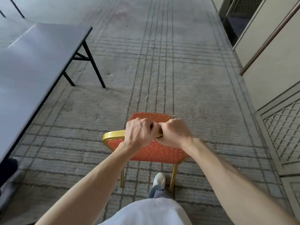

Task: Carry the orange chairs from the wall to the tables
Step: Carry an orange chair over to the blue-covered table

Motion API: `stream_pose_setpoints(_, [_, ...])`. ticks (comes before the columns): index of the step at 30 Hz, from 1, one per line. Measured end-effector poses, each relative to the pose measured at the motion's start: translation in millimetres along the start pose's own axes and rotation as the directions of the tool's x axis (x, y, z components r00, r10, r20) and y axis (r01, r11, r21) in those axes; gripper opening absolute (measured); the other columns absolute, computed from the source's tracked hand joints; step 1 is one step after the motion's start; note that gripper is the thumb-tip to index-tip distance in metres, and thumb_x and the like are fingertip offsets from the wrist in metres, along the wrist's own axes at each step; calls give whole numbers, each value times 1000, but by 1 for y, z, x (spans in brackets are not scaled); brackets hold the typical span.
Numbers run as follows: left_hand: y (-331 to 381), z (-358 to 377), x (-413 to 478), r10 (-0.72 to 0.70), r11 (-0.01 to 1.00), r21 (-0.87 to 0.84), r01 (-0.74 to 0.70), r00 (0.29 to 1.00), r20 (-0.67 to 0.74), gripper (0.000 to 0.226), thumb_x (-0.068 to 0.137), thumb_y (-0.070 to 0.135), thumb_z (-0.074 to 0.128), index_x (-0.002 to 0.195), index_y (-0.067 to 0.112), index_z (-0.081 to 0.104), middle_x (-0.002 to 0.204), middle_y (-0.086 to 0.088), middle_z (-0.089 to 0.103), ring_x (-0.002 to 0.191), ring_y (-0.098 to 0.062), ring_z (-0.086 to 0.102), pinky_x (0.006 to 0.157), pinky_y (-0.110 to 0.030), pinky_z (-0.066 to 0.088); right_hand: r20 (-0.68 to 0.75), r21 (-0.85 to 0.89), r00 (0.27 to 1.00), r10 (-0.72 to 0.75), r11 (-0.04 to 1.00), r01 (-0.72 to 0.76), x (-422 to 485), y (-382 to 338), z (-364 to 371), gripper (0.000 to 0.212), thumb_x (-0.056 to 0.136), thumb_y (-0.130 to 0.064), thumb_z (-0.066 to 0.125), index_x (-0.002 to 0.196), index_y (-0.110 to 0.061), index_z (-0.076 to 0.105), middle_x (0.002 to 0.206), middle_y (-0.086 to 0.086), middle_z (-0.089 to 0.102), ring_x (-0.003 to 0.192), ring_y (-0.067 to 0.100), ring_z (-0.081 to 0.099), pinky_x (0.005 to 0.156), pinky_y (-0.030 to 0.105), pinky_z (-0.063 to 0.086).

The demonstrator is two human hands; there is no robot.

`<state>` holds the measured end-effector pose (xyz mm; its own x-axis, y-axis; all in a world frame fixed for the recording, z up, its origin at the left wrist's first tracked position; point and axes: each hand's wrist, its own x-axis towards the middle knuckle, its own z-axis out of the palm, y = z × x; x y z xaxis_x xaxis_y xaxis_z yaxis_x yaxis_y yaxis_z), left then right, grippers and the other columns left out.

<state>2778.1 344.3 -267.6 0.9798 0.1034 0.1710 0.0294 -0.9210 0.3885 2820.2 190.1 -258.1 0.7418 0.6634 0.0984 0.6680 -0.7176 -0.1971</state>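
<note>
An orange chair [155, 151] with a gold metal frame hangs in front of me, low in the middle of the view, its back toward me and its seat pointing away. My left hand [139, 133] and my right hand [174, 133] are side by side, both closed around the gold top rail of the chair's back. Two gold legs show below the backrest. A grey folding table [32, 62] with black legs stands at the left.
Patterned grey carpet runs ahead as a wide aisle. A beige panelled wall [276, 88] with a brown rail and a dark doorway lines the right side. My white shoe [159, 178] steps between the chair legs. More table legs show at the top left.
</note>
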Motion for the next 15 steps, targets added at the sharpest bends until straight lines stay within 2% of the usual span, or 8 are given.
stream_pose_setpoints(2, [-3,-1,38,-22,1000,-3,22,1000,2,52,89,45,36,48,13,34,44,0,42,44,-22,45,48,-30,28,31,16,999,-22,1000,21,34,20,-9,24,83,-41,57,80,-19,67,62,0,66,55,25,63,56,33,53])
stream_pose_setpoints(4, [-8,-6,76,-58,998,-13,58,998,0,54,93,49,34,54,12,41,57,-8,57,58,-31,55,54,-34,33,54,42,998,-15,999,13,66,32,-22,24,86,-39,55,90,-20,67,74,3,70,67,27,66,62,32,49])
stream_pose_setpoints(7, [-15,-8,125,-57,998,-36,58,998,29,53,100,50,33,69,11,50,73,-11,65,74,-33,59,62,-37,38,40,89,998,56,994,-59,104,53,-33,17,89,-35,55,92,-21,63,86,5,71,80,28,67,64,32,44])
stream_pose_setpoints(10, [-23,-4,153,11,1000,-23,-11,1000,8,59,97,55,27,68,10,53,58,-6,54,61,-27,53,57,-35,29,-4,179,990,144,974,-141,128,66,-31,20,87,-43,54,81,-25,61,75,0,71,70,25,67,58,31,49])
stream_pose_setpoints(12, [-23,0,166,35,999,15,-33,996,-86,58,97,49,30,59,10,50,48,-2,47,49,-23,46,53,-32,25,-29,209,983,184,962,-174,141,72,-30,28,84,-48,52,70,-24,58,62,-6,65,58,20,63,52,28,48])
stream_pose_setpoints(15, [-19,2,188,24,1000,18,-21,978,-205,51,95,36,38,49,17,38,41,8,29,37,-16,31,50,-28,17,-19,231,987,162,961,-153,166,88,-32,26,83,-45,56,68,-23,58,59,-6,63,54,18,60,51,27,44])
